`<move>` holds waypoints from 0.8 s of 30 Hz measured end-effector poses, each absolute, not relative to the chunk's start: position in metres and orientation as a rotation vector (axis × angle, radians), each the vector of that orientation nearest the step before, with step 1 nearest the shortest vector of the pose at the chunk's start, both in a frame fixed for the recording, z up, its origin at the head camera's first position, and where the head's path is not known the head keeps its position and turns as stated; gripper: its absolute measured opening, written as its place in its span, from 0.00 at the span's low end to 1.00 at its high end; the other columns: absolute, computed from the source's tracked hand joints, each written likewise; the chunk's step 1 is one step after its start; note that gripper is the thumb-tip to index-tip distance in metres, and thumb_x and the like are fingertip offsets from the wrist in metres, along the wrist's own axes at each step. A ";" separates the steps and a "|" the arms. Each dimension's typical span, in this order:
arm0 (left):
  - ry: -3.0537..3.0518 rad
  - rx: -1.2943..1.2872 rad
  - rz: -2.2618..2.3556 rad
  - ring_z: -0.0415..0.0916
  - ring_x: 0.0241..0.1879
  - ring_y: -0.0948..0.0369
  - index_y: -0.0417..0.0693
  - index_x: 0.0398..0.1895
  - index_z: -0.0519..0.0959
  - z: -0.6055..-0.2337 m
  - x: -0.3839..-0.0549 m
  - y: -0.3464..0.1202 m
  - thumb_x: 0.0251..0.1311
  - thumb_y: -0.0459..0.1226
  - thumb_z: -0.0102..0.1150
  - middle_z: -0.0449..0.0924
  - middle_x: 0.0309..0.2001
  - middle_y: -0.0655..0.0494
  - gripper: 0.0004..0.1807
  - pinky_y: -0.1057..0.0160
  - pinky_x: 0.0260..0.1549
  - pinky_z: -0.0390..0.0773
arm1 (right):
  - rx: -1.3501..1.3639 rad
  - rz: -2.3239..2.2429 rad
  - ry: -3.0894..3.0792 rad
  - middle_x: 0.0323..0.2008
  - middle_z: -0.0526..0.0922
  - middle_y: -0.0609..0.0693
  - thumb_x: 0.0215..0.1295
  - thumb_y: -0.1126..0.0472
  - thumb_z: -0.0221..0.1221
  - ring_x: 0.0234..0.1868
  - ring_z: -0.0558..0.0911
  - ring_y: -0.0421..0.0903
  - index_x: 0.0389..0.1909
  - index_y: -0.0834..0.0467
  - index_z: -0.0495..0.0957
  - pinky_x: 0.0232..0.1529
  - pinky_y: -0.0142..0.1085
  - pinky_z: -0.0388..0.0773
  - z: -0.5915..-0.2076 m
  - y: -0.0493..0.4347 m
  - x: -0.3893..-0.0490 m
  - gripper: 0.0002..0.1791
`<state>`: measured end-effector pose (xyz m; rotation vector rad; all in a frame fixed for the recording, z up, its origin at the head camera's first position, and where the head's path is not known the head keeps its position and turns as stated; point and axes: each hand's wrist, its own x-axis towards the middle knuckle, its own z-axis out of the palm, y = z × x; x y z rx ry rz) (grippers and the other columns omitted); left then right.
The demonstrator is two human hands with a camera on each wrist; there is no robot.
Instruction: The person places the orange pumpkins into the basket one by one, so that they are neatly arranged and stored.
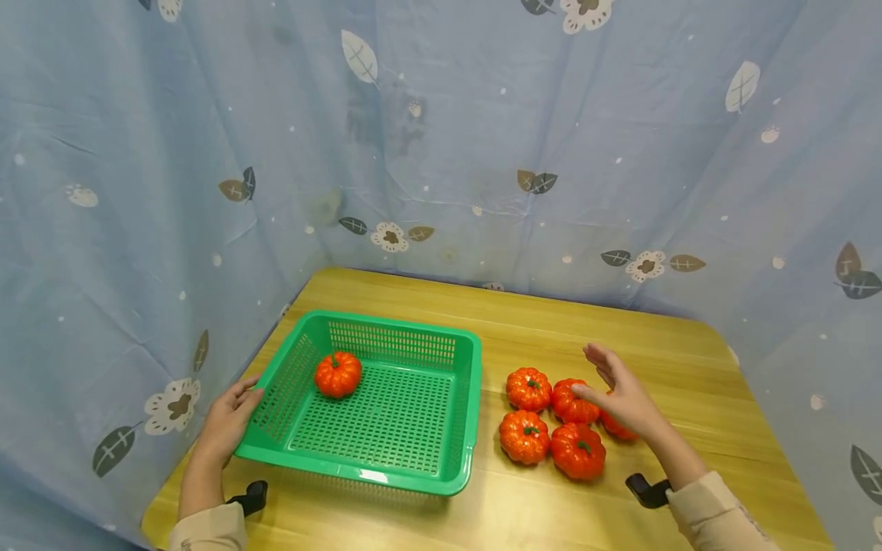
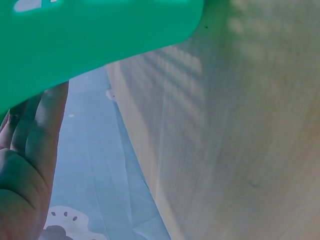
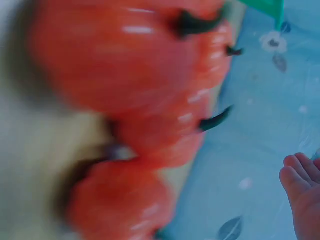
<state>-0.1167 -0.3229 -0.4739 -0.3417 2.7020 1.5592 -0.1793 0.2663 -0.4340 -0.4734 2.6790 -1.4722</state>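
Note:
A green plastic basket (image 1: 372, 476) with slotted walls holds one small orange-red pumpkin (image 1: 338, 374) near its left back corner. My left hand (image 1: 226, 419) rests against the basket's left rim; in the left wrist view its straight fingers (image 2: 46, 117) reach up behind the rim, which hides their tips. To the basket's right, several glossy pumpkins with green stems, such as the front one (image 1: 578, 451), sit in a cluster. Over the cluster's right side is my right hand (image 1: 623, 396), thumb and fingers spread apart, holding nothing. It partly covers the rightmost pumpkin (image 1: 618, 427).
A yellowish wooden table (image 1: 551, 514) bears everything. Behind and beside it hangs a blue curtain (image 1: 468, 138) with leaf and flower prints. Each wrist wears a black strap device (image 1: 648, 490).

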 end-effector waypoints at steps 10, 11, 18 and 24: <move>2.686 -0.369 1.522 0.68 0.57 0.42 0.41 0.74 0.49 -0.474 -0.116 -0.322 0.72 0.54 0.34 0.59 0.66 0.28 0.36 0.50 0.49 0.75 | -0.249 -1.418 2.678 0.68 0.57 0.70 0.64 0.56 0.61 0.67 0.58 0.68 0.70 0.69 0.50 0.53 0.11 0.58 -0.471 0.308 -0.119 0.42; 2.685 -0.367 1.528 0.71 0.55 0.45 0.40 0.74 0.49 -0.474 -0.116 -0.322 0.73 0.54 0.34 0.59 0.66 0.28 0.36 0.52 0.47 0.76 | -0.240 -1.412 2.676 0.68 0.57 0.70 0.64 0.56 0.62 0.66 0.59 0.68 0.69 0.69 0.51 0.53 0.11 0.58 -0.474 0.308 -0.116 0.42; 2.670 -0.356 1.565 0.73 0.37 0.76 0.40 0.74 0.50 -0.473 -0.116 -0.324 0.72 0.54 0.36 0.61 0.64 0.27 0.36 0.67 0.34 0.79 | -0.167 -1.461 2.607 0.68 0.58 0.69 0.60 0.58 0.64 0.67 0.58 0.63 0.69 0.68 0.52 0.53 0.09 0.54 -0.504 0.301 -0.097 0.43; 2.690 -0.365 1.521 0.73 0.53 0.45 0.41 0.74 0.50 -0.473 -0.115 -0.322 0.72 0.55 0.34 0.60 0.65 0.28 0.36 0.66 0.38 0.77 | -0.019 -1.482 2.492 0.71 0.47 0.70 0.56 0.57 0.67 0.70 0.50 0.68 0.71 0.68 0.43 0.55 0.14 0.53 -0.527 0.295 -0.095 0.53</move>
